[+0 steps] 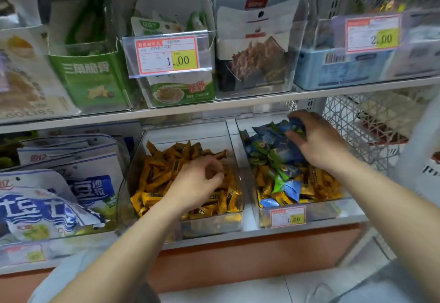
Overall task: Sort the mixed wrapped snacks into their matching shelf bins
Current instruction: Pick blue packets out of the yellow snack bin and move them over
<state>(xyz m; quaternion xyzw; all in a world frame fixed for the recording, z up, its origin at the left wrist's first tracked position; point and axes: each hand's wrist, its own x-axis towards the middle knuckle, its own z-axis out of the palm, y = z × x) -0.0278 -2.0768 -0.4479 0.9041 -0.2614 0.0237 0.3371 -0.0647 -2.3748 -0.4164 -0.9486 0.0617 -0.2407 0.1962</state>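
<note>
Right hand [319,143] is clamping its grip on blue-green snacks [296,125] atop the mixed right bin [316,212], probably separating them from yellow snacks [321,183], while left hand [200,181] is curling over the yellow bin [214,225], its grip's contents indeterminable.

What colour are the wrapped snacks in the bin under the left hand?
Orange-yellow wrappers with dark labels; head view.

I see left hand [200,181] in left bin [185,131], fingers curled over yellow snacks [154,176]; hold unclear. Right hand [319,140] in right bin [331,212] grips blue and green snacks [295,126] from mixed pile. Price tag [287,217] on bin front.
</note>
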